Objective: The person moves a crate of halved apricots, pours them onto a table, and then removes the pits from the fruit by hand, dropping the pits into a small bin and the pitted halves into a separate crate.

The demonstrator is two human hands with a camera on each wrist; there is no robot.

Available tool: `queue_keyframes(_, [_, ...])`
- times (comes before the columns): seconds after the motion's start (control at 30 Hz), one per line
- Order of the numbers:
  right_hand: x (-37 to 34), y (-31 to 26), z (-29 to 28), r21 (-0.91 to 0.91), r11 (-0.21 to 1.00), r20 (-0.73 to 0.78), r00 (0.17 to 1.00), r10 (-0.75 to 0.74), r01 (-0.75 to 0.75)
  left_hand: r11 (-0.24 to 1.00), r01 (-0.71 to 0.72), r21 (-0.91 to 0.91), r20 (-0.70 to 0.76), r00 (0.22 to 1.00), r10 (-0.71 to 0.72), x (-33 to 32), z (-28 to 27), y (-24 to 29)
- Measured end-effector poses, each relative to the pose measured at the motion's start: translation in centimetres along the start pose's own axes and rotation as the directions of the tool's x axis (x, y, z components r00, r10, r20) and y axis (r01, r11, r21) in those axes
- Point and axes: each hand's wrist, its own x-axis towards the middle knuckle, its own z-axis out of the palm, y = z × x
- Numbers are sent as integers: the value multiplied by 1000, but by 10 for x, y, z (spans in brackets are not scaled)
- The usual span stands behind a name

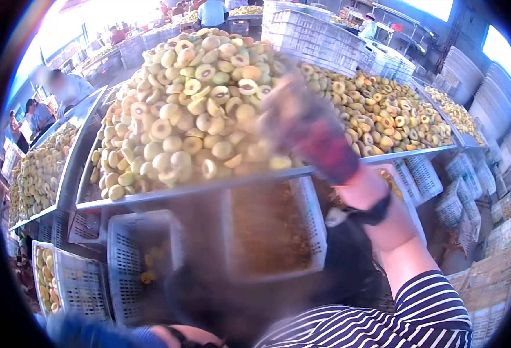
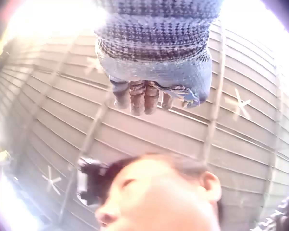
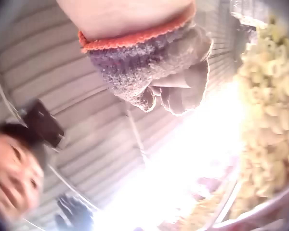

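Note:
My right hand [image 1: 302, 124], in a dirty grey and red knit glove, reaches over the front of a big heap of halved yellow-green stone fruit [image 1: 180, 110] and is blurred in the head view. In the right wrist view the glove [image 3: 159, 72] has bent fingers around a pale grey patch; I cannot tell whether that is a held thing or glove coating. My left hand [image 1: 87, 333], in a blue coated glove, hangs at the lower left, away from the fruit. Its loosely bent, brown-stained fingers [image 2: 144, 96] show nothing between them in the left wrist view.
The heap lies on a metal-edged table [image 1: 209, 188]. Below stand white plastic crates [image 1: 313, 226], one holding a few fruit halves. More fruit [image 1: 41, 168] covers a side table at left. Stacked crates [image 1: 313, 37] stand behind, and a person [image 1: 67, 90] works at the left.

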Motion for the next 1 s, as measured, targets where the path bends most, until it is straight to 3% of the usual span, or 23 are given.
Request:
queue_keyframes(0.03, [18,54,11,-261,962,54,996,-68,79,986,29,-161,-329,941,-81,-13,-7,-28])
queue_keyframes(0.07, [32,114,20,-508,845,107,986,-129,166,960,201,-193,-295,922,-253,-22,-32,-51])
queue_keyframes(0.13, [52,188,42,-765,611,138,978,-155,204,819,525,-232,-220,792,-570,-44,-91,-95])
queue_keyframes(0.2, [63,209,64,-800,598,39,991,129,-46,575,782,-239,-149,556,-818,-57,-137,-125])
queue_keyframes(0.23, [68,196,77,-821,551,-3,967,255,-147,580,814,-31,-375,529,-761,-69,-138,-134])
queue_keyframes(0.27, [72,211,84,-851,514,-10,982,187,-107,518,839,166,-574,509,-641,-81,-133,-141])
queue_keyframes(0.3, [77,226,87,-865,489,13,970,242,-110,452,703,549,-409,697,-589,-82,-132,-145])
queue_keyframes(0.33, [82,228,95,-874,473,39,954,298,-112,336,426,840,-178,801,-571,-80,-131,-145])
queue_keyframes(0.37, [85,228,103,-882,458,65,934,350,-110,201,53,978,79,802,-593,-77,-130,-145])
queue_keyframes(0.4, [84,227,107,-907,401,23,937,349,-127,133,-120,984,177,764,-620,-75,-129,-147])
queue_keyframes(0.43, [84,233,108,-891,435,9,951,310,-133,76,-295,952,274,718,-641,-74,-128,-149])
queue_keyframes(0.5, [82,246,103,-854,497,-33,971,239,-152,73,-192,979,194,747,-636,-78,-125,-152])
queue_keyframes(0.53, [83,234,94,-821,544,-4,954,300,-174,166,239,957,-74,752,-655,-80,-120,-152])
queue_keyframes(0.57, [77,245,88,-785,614,-1,992,128,-80,234,621,748,-319,646,-693,-83,-115,-153])
queue_keyframes(0.6, [72,263,80,-748,663,-8,999,-50,27,267,880,393,-493,447,-747,-85,-109,-154])
queue_keyframes(0.7, [49,232,74,-674,738,-134,979,-155,24,398,839,371,-437,536,-722,-108,-100,-172])
queue_keyframes(0.73, [37,227,73,-869,444,48,929,-368,220,437,824,362,-419,562,-713,-119,-101,-179])
queue_keyframes(0.8, [4,214,85,-557,830,-109,992,-64,-8,476,682,555,-226,674,-703,-147,-120,-194])
queue_keyframes(0.83, [-13,207,91,-355,922,-182,979,92,-152,496,594,633,-116,707,-698,-157,-123,-198])
queue_keyframes(0.87, [-28,197,81,-362,932,-180,982,-53,-16,401,438,804,-60,732,-679,-159,-113,-198])
queue_keyframes(0.97, [-66,158,44,-437,887,-135,963,-232,152,247,373,894,-91,692,-716,-164,-88,-196])
queue_keyframes(1.0, [-81,154,36,-508,852,-128,968,-216,123,242,164,956,35,757,-652,-169,-89,-201])
